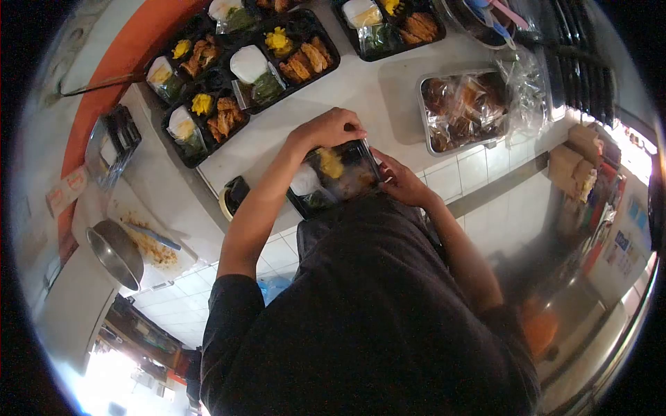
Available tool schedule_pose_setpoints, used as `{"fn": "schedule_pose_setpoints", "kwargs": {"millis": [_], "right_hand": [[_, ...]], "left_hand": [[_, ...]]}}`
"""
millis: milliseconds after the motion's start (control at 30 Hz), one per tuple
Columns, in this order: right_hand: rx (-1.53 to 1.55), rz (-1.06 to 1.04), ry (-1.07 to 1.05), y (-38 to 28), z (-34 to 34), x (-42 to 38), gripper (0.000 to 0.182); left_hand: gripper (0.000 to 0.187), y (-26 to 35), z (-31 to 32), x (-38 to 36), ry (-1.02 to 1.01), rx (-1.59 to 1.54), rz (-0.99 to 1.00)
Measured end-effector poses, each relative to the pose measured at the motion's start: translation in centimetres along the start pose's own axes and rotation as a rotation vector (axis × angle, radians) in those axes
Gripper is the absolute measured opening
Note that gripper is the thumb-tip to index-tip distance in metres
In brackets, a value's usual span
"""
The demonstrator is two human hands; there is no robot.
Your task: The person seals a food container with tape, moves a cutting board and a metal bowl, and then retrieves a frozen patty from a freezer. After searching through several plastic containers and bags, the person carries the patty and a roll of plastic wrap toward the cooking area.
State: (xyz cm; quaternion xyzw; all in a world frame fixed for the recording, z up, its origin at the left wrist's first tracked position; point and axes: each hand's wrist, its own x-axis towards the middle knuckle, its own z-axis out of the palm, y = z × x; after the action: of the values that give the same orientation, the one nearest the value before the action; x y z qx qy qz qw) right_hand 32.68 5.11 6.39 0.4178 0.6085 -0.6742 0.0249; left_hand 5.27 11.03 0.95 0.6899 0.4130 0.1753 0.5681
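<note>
A black meal box (331, 182) with a clear lid lies on the counter close to my body. Through the cloudy lid I see white rice, a yellow heap and a green packet; the browner food at the right is blurred. My left hand (331, 130) reaches over the far side, its fingers bent and pinching the far rim near the corner. At the right side, my right hand (402, 182) grips the edge, with fingertips at the rim. My dark shirt covers the near edge of the box.
Several open filled meal boxes (326, 87) stand along the back of the counter (374, 111). At the right is a metal tray (424, 114) with plastic-wrapped brown portions. A tape roll (227, 201) lies left of my arm. A metal bowl (114, 255) and a knife (161, 238) are farther left.
</note>
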Motion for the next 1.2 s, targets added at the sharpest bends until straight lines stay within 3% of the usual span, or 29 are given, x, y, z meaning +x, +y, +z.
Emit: {"fn": "schedule_pose_setpoints", "kwargs": {"millis": [133, 233, 533, 667, 767, 833, 967, 1033, 1200], "right_hand": [[0.015, -0.073, -0.023, 0.5, 0.9, 0.2, 0.089], [0.034, -0.048, -0.031, 0.1, 1.0, 0.3, 0.091], [0.022, -0.032, -0.033, 0.6, 1.0, 0.4, 0.095], [0.045, -0.056, -0.042, 1.3, 1.0, 0.7, 0.095], [0.075, -0.094, -0.009, 1.8, 1.3, 0.7, 0.095], [0.068, -0.058, -0.011, 1.6, 1.2, 0.6, 0.094], [0.110, -0.025, -0.027, 1.8, 1.2, 0.6, 0.091], [0.066, -0.007, -0.016, 1.5, 1.2, 0.5, 0.089], [-0.042, 0.011, -0.024, -0.2, 0.6, 1.0, 0.076]], "left_hand": [[0.033, -0.8, -0.8, 0.7, -0.226, -0.039, -0.061], [0.036, -0.3, -1.4, 0.8, -0.265, 0.003, -0.116], [0.035, -1.4, -0.2, 0.6, -0.170, 0.009, -0.017], [0.031, -1.1, -0.3, 1.3, -0.224, 0.062, -0.093], [0.028, -1.2, -0.1, 1.1, -0.177, 0.201, -0.019], [0.023, -0.3, 0.4, 0.3, 0.028, 0.312, -0.021], [0.022, 2.8, -0.2, -1.5, 0.162, 0.263, -0.163], [0.021, 3.6, 0.3, -3.6, 0.359, 0.134, -0.234], [0.023, 3.5, 3.6, -6.5, 0.472, 0.096, -0.214]]}}
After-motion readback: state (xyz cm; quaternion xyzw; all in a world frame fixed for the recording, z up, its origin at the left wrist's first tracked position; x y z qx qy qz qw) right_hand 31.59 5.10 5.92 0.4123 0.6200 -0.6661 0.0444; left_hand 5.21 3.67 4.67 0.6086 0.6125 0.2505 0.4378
